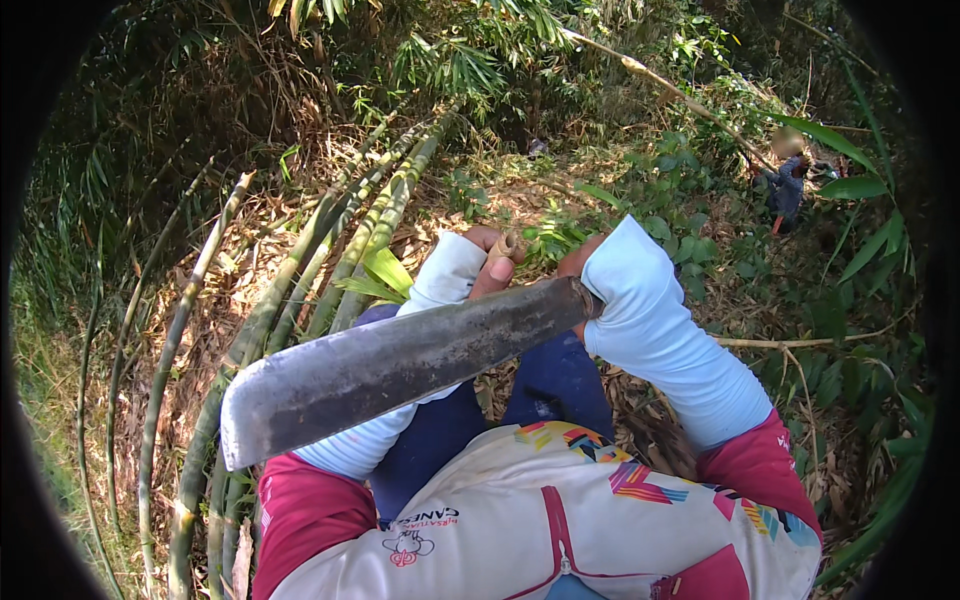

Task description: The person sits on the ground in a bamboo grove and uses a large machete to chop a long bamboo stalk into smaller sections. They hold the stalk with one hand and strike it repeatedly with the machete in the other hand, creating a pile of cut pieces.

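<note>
A broad machete (410,355) lies across the view in front of my body, its worn grey blade reaching left and down from my right hand. My right hand (577,264) is closed round the handle end, mostly covered by a pale blue sleeve. My left hand (490,262) is closed just beyond the blade, its thumb against a short tan stick-like piece (507,243). Only the round end of that piece shows; its kind is unclear. The blade hides part of my left forearm.
Several long green bamboo poles (290,260) slant along the left. Dry leaves (480,200) cover the ground. Another person (788,190) is at the far right, beneath a long slanting pole (680,92). A thin branch (790,343) lies to my right among leafy plants.
</note>
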Demonstrator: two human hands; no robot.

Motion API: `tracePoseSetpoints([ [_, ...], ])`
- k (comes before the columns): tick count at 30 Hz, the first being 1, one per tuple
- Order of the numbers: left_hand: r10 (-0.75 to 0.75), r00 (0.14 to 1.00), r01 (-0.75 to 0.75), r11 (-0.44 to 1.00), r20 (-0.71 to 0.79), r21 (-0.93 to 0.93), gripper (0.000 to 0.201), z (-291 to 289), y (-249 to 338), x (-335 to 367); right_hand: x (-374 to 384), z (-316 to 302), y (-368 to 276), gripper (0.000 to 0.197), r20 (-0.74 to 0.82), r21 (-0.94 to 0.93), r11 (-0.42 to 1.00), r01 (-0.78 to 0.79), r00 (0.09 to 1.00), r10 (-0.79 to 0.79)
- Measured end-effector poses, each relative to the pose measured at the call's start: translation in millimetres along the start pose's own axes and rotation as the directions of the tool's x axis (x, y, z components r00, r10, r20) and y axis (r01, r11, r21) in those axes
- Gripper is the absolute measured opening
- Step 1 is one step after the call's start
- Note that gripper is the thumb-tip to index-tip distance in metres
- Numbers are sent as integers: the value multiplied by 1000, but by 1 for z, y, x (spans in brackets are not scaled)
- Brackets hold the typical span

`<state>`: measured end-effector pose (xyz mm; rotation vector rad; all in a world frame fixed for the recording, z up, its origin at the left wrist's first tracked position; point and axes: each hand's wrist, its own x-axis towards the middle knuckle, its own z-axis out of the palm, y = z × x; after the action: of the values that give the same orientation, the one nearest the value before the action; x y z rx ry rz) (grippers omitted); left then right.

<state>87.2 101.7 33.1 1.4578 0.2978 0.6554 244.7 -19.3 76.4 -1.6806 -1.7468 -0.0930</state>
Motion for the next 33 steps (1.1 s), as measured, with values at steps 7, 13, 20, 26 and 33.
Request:
tracePoseSetpoints([
  [7,-39,999,42,992,32,-116,18,-6,-2,-11,9,12,7,20,55,-158,977,143,989,-136],
  [13,28,993,-34,998,111,53,13,-13,-10,-8,11,16,7,20,18,-211,960,184,983,-184],
  [20,50,985,-63,996,166,70,37,-21,-23,-16,10,15,8,32,83,-239,957,166,985,-150],
  [26,-151,962,180,977,227,-114,42,-31,-19,-21,11,13,11,22,103,-282,941,189,981,-166],
  [33,-109,964,130,989,241,-71,21,-21,-19,-6,6,21,21,22,77,-292,932,215,977,-201],
])
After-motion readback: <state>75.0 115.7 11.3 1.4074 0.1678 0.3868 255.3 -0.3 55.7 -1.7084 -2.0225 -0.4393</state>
